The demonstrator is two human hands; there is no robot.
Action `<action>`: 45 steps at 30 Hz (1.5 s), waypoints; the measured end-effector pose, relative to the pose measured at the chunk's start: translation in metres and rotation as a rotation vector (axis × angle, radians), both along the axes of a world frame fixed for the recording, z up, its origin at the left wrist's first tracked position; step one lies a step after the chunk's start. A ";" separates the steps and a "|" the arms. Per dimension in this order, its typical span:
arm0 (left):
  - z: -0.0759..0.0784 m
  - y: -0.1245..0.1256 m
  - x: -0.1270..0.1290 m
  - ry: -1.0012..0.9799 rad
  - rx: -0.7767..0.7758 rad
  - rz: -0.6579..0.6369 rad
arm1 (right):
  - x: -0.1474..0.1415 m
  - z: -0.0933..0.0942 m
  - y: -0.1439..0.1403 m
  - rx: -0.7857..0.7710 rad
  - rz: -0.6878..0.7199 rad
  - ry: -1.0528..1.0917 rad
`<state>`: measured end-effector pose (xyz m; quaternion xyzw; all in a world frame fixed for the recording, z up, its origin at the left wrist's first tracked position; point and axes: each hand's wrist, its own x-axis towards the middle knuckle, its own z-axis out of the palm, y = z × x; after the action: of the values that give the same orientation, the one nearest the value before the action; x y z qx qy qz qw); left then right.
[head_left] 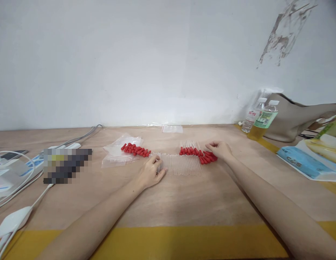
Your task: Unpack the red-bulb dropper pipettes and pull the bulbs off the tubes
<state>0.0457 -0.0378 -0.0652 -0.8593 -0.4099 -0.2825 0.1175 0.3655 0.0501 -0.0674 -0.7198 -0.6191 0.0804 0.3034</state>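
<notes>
A row of clear glass tubes lies side by side on the table in front of me. My left hand rests at the row's left end, fingers bent and thumb apart, touching the outer tubes. Behind the row's right part are several droppers with red rubber bulbs, their clear stems pointing to the wall. More red bulbs lie fanned beside them. Over these, my right hand has its thumb and fingertips pinched together; anything between them is too small to make out. Loose red bulbs are heaped to the left.
Clear plastic bags lie under the left heap, and another small bag lies by the wall. Cables and a power strip occupy the left side. Two bottles, a grey bag and a blue tissue pack stand right.
</notes>
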 end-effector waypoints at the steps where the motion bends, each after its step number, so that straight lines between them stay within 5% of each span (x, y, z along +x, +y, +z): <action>1: 0.001 -0.001 -0.001 -0.002 0.011 0.008 | -0.002 0.004 0.004 -0.037 -0.005 -0.014; 8: 0.005 -0.005 -0.013 0.098 -0.015 -0.047 | -0.026 0.019 0.033 -0.284 -0.075 -0.101; 16: -0.005 0.006 -0.017 0.127 -0.150 -0.064 | -0.038 0.017 0.046 -0.359 -0.050 -0.091; 24: -0.001 0.003 -0.014 0.079 0.019 -0.007 | -0.069 0.044 -0.004 0.058 0.049 0.048; 27: 0.001 0.001 -0.011 0.000 0.123 0.035 | -0.090 0.033 -0.044 0.363 0.385 0.122; 33: 0.004 -0.008 0.001 0.081 0.231 -0.070 | -0.104 -0.008 -0.097 0.704 0.796 -0.342; 45: 0.000 -0.017 0.017 0.180 0.298 -0.168 | -0.103 -0.013 -0.097 0.739 0.726 -0.434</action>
<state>0.0628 -0.0544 -0.0654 -0.8854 -0.2784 -0.2707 0.2556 0.2627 -0.0472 -0.0808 -0.3064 -0.8624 -0.1925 0.3541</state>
